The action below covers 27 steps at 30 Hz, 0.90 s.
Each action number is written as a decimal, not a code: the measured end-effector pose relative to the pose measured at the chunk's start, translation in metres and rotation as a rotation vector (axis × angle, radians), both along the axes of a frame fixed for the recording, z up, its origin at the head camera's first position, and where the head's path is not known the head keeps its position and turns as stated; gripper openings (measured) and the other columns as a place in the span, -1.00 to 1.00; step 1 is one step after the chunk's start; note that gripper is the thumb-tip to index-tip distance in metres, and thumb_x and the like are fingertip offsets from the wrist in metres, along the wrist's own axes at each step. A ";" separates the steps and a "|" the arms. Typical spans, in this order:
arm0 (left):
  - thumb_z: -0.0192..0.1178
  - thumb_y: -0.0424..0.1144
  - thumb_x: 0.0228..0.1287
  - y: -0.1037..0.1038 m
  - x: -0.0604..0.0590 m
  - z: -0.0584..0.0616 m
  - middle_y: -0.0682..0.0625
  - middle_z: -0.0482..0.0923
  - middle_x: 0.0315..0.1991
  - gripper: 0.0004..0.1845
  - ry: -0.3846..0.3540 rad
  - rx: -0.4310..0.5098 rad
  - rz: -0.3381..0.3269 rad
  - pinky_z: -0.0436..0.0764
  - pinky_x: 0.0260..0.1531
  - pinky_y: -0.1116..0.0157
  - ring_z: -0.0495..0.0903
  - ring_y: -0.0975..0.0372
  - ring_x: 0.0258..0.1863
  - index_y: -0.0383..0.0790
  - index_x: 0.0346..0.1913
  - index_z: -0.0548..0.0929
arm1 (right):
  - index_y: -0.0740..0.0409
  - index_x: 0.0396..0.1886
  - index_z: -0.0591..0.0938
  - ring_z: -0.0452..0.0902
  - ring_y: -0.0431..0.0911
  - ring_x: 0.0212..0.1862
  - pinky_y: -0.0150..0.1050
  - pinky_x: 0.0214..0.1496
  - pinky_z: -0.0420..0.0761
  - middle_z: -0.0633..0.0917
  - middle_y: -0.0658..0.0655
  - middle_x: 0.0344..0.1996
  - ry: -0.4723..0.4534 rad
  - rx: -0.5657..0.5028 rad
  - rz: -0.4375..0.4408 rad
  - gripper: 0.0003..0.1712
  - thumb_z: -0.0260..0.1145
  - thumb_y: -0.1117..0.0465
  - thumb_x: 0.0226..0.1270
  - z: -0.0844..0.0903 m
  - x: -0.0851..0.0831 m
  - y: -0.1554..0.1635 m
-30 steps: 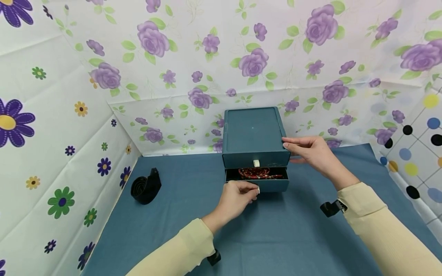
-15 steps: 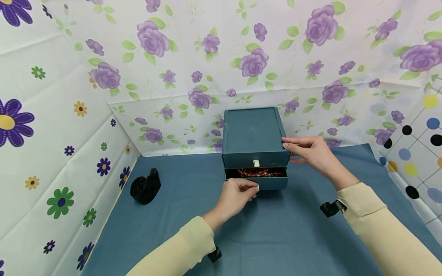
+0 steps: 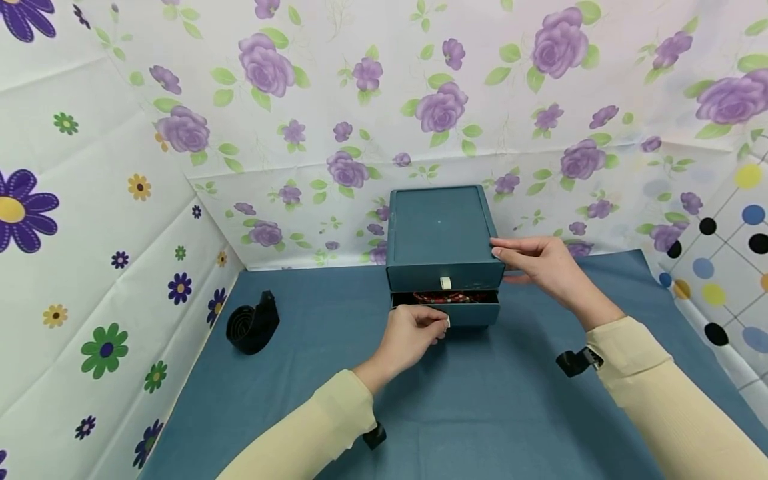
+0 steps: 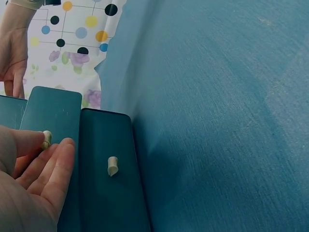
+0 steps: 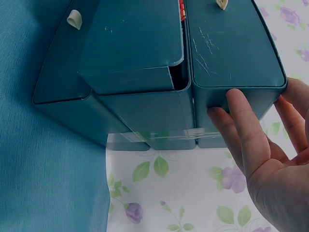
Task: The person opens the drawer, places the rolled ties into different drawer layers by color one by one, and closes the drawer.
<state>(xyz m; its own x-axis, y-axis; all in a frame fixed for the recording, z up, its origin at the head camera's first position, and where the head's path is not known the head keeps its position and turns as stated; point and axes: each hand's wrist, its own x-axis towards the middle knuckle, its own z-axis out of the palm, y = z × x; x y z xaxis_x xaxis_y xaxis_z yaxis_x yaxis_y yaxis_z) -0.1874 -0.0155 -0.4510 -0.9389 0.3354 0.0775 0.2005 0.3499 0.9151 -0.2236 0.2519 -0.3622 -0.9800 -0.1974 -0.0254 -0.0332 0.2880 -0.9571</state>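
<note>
A dark teal drawer box [image 3: 441, 227] stands against the back wall, its middle drawer [image 3: 474, 313] pulled partly out. Between thumb and fingers my left hand [image 3: 414, 333] pinches that drawer's pale pull tab [image 4: 47, 139]. A strip of red patterned, cord-like material [image 3: 453, 297] shows inside the drawer; the rest of it is hidden. My right hand [image 3: 543, 267] rests on the box's upper right edge and side, its fingers [image 5: 248, 128] mostly straight against the side wall. Below the middle drawer, the bottom drawer [image 4: 108, 193] with its own tab is flush in the left wrist view.
A coiled black strap, perhaps a belt [image 3: 252, 327], lies on the blue cloth [image 3: 324, 313] to the left. Flowered sheets [image 3: 312, 120] hang behind and at the left, and a dotted sheet [image 3: 732, 267] at the right.
The middle drawer has slid further into the box, with my left hand moving along on its tab. Less of the red material shows. My right hand has stayed at the box's side.
</note>
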 end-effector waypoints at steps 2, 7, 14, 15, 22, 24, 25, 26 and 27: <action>0.24 -0.19 0.24 0.000 -0.001 0.000 0.06 0.72 -0.36 -0.84 0.003 0.003 -0.003 0.67 -0.43 0.34 0.69 0.28 -0.42 -0.10 -0.18 0.75 | -0.05 0.14 0.59 0.38 -0.11 0.29 -0.12 -0.04 0.64 0.45 -0.06 0.29 -0.002 -0.001 -0.002 -0.46 0.29 -0.15 0.19 0.000 0.000 0.000; 0.23 -0.21 0.24 0.001 -0.002 0.004 -0.06 0.72 -0.33 -0.84 0.004 0.007 -0.007 0.66 -0.45 0.38 0.71 0.17 -0.38 -0.15 -0.19 0.74 | -0.05 0.13 0.60 0.39 -0.12 0.28 -0.13 -0.04 0.65 0.46 -0.06 0.28 0.001 0.004 -0.004 -0.45 0.29 -0.16 0.18 0.000 -0.001 0.001; 0.24 -0.20 0.24 0.001 -0.004 0.004 -0.04 0.72 -0.34 -0.84 0.008 0.002 -0.010 0.65 -0.46 0.39 0.67 0.32 -0.47 -0.14 -0.20 0.75 | -0.05 0.13 0.60 0.40 -0.11 0.28 -0.12 -0.04 0.64 0.47 -0.04 0.28 0.002 0.007 -0.001 -0.45 0.30 -0.15 0.18 -0.001 -0.001 0.001; 0.24 -0.20 0.24 0.001 -0.005 0.004 -0.05 0.72 -0.34 -0.84 0.010 -0.001 -0.011 0.65 -0.46 0.39 0.67 0.34 -0.48 -0.14 -0.20 0.75 | -0.05 0.13 0.60 0.39 -0.11 0.28 -0.12 -0.04 0.64 0.46 -0.04 0.28 0.000 0.006 0.000 -0.45 0.30 -0.15 0.18 -0.001 -0.001 0.001; 0.23 -0.20 0.25 0.001 -0.009 0.003 -0.05 0.72 -0.35 -0.83 0.020 0.003 -0.007 0.65 -0.47 0.38 0.69 0.27 -0.45 -0.17 -0.20 0.75 | -0.06 0.13 0.60 0.40 -0.11 0.27 -0.11 -0.04 0.64 0.46 -0.06 0.28 -0.001 0.001 0.004 -0.47 0.29 -0.14 0.20 -0.001 -0.001 0.001; 0.23 -0.21 0.25 0.002 -0.010 0.004 -0.06 0.72 -0.36 -0.84 0.021 0.009 -0.005 0.65 -0.48 0.37 0.69 0.25 -0.46 -0.17 -0.20 0.75 | -0.05 0.13 0.60 0.40 -0.12 0.27 -0.11 -0.04 0.64 0.46 -0.06 0.28 -0.001 -0.001 0.003 -0.47 0.29 -0.14 0.20 -0.001 -0.001 0.001; 0.23 -0.21 0.25 0.002 -0.011 0.005 -0.05 0.72 -0.37 -0.84 0.022 0.010 -0.004 0.65 -0.48 0.37 0.69 0.23 -0.46 -0.18 -0.20 0.75 | -0.05 0.13 0.60 0.40 -0.12 0.27 -0.11 -0.04 0.64 0.46 -0.06 0.28 -0.002 -0.003 0.003 -0.47 0.28 -0.14 0.20 -0.001 -0.001 0.001; 0.23 -0.21 0.25 0.002 -0.011 0.005 -0.06 0.72 -0.37 -0.83 0.021 0.013 -0.004 0.65 -0.48 0.36 0.70 0.21 -0.45 -0.18 -0.20 0.75 | -0.05 0.13 0.60 0.40 -0.12 0.27 -0.11 -0.04 0.64 0.47 -0.06 0.28 -0.002 -0.004 0.002 -0.47 0.28 -0.14 0.20 -0.001 -0.001 0.001; 0.23 -0.22 0.25 0.002 -0.011 0.006 -0.05 0.72 -0.37 -0.84 0.019 0.015 -0.002 0.65 -0.48 0.36 0.70 0.18 -0.45 -0.19 -0.20 0.75 | -0.05 0.13 0.60 0.41 -0.13 0.27 -0.11 -0.04 0.64 0.47 -0.06 0.27 -0.003 -0.005 0.001 -0.47 0.29 -0.14 0.20 -0.001 -0.001 0.001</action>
<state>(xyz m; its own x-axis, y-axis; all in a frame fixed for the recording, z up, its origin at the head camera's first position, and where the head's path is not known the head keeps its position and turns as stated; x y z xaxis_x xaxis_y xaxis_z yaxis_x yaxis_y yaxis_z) -0.1987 -0.0134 -0.4454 -0.9364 0.3362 0.1006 0.2191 0.3359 0.9161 -0.2242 0.2528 -0.3628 -0.9796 -0.1989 -0.0276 -0.0304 0.2829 -0.9587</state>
